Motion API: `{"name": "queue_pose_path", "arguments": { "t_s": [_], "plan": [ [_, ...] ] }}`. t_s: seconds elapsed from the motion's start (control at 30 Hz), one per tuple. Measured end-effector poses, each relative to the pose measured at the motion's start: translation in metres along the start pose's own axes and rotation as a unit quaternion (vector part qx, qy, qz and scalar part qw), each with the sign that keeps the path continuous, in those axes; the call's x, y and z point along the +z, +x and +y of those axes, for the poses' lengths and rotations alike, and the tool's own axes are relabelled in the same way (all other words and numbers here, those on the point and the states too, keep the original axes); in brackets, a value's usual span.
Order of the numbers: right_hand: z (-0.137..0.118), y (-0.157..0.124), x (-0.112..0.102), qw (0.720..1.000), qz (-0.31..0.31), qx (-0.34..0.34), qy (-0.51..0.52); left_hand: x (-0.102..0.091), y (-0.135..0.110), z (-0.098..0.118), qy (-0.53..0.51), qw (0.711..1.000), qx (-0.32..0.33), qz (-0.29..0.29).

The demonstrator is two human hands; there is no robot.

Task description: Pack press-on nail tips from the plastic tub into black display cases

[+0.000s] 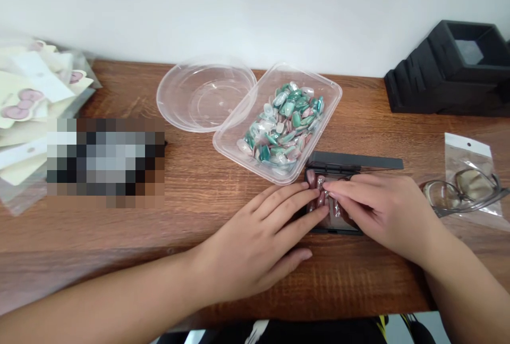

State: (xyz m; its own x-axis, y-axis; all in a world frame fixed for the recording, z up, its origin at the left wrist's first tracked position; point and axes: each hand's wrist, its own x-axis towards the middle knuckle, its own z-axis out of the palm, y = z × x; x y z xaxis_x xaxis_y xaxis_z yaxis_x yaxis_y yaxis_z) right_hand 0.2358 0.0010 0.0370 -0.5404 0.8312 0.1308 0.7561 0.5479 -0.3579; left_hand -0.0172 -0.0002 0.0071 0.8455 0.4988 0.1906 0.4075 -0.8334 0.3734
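A small black tray (350, 162) holding pinkish press-on nails (311, 178) lies on the wooden table (199, 216) near the front. My left hand (263, 237) rests flat beside it, fingers stretched out, fingertips touching the tray's left edge. My right hand (378, 208) lies over the tray with its fingers pressed together on the nails; I cannot make out whether it pinches one. Behind the tray stands a clear plastic container (330, 94) filled with green, white and pink nails (285, 120).
A clear round lid (205, 94) lies left of the container. Cards in plastic sleeves (27, 105) pile at the far left beside a blurred patch. Glasses (458, 192) lie on a small bag (468, 158) at right. A black stepped stand (450, 70) sits back right.
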Motion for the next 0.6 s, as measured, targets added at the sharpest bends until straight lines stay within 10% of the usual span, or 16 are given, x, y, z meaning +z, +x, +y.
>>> {"name": "queue_pose_path", "arguments": {
  "t_s": [0.6],
  "plan": [
    [-0.0006,-0.0002,-0.0013,0.999,0.006,-0.027,-0.032,0.0008,-0.0011,0.0019,0.046,0.998,-0.037,-0.01]
  ]
}}
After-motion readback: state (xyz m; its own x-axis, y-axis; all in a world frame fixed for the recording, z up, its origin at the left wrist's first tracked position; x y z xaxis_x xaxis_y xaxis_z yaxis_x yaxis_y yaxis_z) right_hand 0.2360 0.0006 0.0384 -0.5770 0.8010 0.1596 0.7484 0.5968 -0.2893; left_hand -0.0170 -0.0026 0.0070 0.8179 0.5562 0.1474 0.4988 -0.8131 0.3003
